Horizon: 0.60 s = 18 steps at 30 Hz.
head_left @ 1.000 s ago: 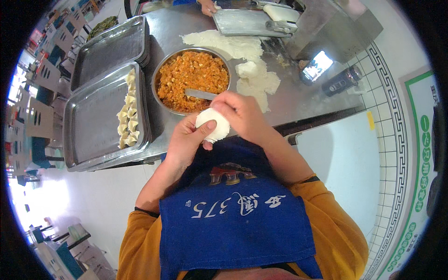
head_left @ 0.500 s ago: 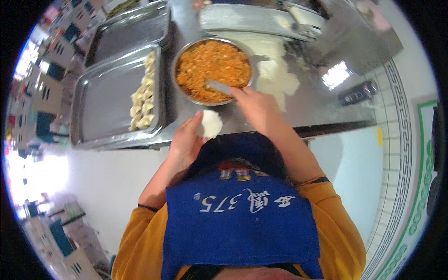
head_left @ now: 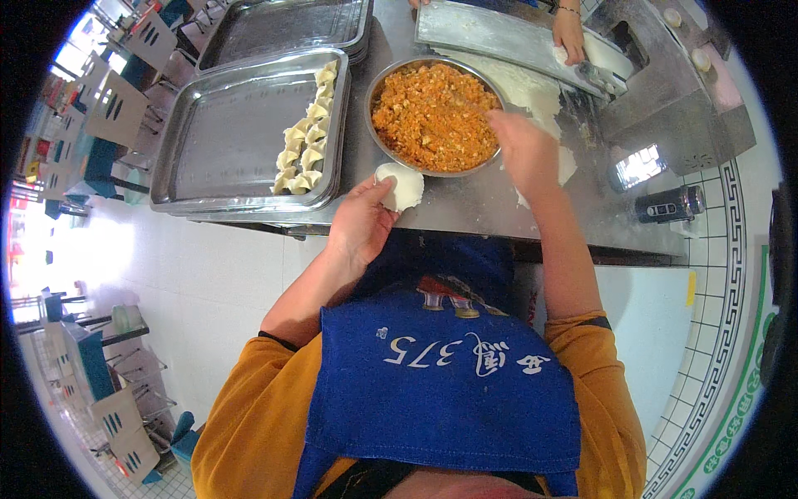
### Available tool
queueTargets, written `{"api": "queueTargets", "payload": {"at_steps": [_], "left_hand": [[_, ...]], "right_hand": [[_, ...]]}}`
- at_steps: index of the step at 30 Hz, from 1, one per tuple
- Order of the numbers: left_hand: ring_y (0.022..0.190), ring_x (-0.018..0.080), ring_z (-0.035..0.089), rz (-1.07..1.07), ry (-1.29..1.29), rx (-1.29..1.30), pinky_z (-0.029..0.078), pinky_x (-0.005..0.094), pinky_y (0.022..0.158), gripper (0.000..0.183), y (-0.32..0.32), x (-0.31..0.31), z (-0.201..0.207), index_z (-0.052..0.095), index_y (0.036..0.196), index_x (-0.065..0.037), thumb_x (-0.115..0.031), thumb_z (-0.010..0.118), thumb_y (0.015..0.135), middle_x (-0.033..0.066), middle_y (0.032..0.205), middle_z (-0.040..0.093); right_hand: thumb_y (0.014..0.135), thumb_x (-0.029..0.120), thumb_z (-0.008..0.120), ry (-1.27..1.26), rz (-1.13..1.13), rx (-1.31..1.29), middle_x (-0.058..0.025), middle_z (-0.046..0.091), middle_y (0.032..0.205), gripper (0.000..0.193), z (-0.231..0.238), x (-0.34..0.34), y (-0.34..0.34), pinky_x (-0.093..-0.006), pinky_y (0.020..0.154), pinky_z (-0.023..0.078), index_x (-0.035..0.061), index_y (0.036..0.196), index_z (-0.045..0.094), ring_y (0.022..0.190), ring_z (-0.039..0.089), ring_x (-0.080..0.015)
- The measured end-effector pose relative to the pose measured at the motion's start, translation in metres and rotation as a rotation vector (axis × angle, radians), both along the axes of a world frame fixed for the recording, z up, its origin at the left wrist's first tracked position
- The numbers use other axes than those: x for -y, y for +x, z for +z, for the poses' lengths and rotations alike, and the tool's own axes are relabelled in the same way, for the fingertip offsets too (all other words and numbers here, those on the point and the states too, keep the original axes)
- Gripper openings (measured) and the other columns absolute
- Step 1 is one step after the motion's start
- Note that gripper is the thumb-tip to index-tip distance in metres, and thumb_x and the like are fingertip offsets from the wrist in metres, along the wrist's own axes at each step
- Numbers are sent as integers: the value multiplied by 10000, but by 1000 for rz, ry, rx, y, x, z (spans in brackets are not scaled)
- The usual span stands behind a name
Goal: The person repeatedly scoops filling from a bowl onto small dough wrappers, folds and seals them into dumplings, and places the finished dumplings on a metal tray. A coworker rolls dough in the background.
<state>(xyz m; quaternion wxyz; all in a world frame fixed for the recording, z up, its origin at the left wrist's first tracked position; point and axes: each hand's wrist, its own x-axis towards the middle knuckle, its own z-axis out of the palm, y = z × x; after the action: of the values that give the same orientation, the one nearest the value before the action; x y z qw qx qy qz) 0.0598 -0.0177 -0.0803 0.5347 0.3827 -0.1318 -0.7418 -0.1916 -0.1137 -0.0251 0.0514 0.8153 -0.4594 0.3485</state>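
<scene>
A round white dumpling wrapper (head_left: 402, 188) is pinched at its left edge by my left hand (head_left: 362, 223), just off the table's front edge. My right hand (head_left: 527, 148) is closed at the right rim of a steel bowl (head_left: 376, 137). Orange chopped filling (head_left: 428, 116) fills that bowl. The flat, pale spatula in my right hand is only a blur over the filling. To the left, folded dumplings (head_left: 309, 143) stand in rows along the right side of a metal tray (head_left: 241, 137).
Behind that tray is another metal tray (head_left: 283, 33). A co-worker's hand (head_left: 568, 37) is at a long floured metal plate (head_left: 490, 37) at the far side. Loose flour (head_left: 540, 100) covers the table right of the bowl. A dark cylindrical flask (head_left: 669, 205) lies near the right edge.
The view has shifted, so the table appears lower and farther right. My right hand has moved to the bowl's right side, turning the spatula. My left hand keeps the wrapper.
</scene>
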Motion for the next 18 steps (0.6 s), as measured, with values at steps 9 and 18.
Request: {"api": "queueTargets", "payload": {"at_steps": [9, 18], "left_hand": [[1063, 202, 680, 19, 55, 22, 566, 317, 882, 290, -6, -2, 17, 577, 1270, 1, -193, 461, 1089, 105, 1187, 691], [1057, 210, 686, 32, 15, 12, 575, 323, 903, 288, -9, 2, 24, 577, 1236, 40, -175, 457, 1085, 127, 1172, 689]], "right_hand": [[956, 116, 600, 325, 106, -275, -144, 740, 1014, 222, 0, -47, 2, -401, 747, 561, 56, 1121, 736, 888, 714, -330], [963, 194, 629, 191, 112, 17, -149, 735, 941, 170, 20, -43, 4, -421, 696, 556, 67, 1016, 727, 811, 706, -339]]}}
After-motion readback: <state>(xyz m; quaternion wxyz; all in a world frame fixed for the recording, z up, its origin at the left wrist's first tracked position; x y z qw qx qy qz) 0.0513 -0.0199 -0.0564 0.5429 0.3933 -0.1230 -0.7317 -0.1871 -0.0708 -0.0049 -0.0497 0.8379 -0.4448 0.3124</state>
